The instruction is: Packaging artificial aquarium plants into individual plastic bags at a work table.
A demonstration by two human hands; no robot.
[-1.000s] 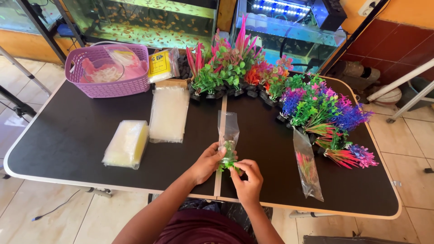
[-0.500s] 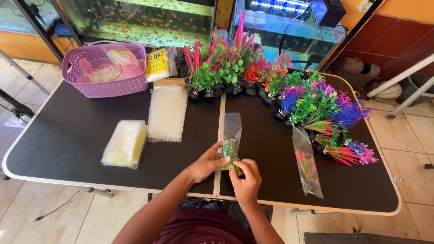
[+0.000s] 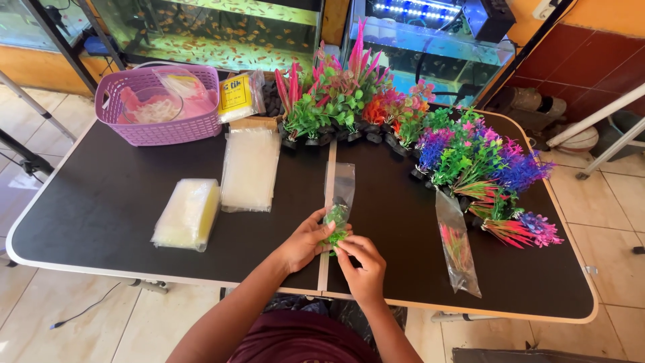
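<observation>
At the black table's (image 3: 121, 202) six-o'clock edge, the left hand (image 3: 304, 240) and right hand (image 3: 363, 263) both pinch a small green plastic plant (image 3: 336, 222) sitting in a clear bag (image 3: 341, 185) — stacked bags (image 3: 250, 168) at ten o'clock, colourful plants (image 3: 470, 154) at two.

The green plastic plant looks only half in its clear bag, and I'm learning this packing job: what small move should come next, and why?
Probably push the green plant further up into the clear bag. Both the left hand and right hand grip it at the bag's near end, and the far part of the bag lies flat on the black table.
</observation>
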